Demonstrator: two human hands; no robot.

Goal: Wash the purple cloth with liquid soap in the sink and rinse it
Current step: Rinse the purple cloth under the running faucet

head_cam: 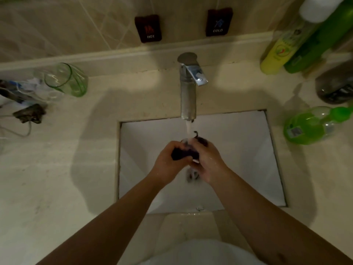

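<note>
Beige counter (57, 178), white sink (248, 150), tap (188, 96) running at 12 o'clock.
Left hand (168, 159) and right hand (208, 159) both grip the bunched purple cloth (184, 153) under the stream, mid-basin. Green soap bottle (313, 125) lies at 3 o'clock; glass (66, 80) at 10.

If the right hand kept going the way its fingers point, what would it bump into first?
Probably the left hand: the right hand points left across the purple cloth both hold under the tap's stream. Depth is unclear.
</note>
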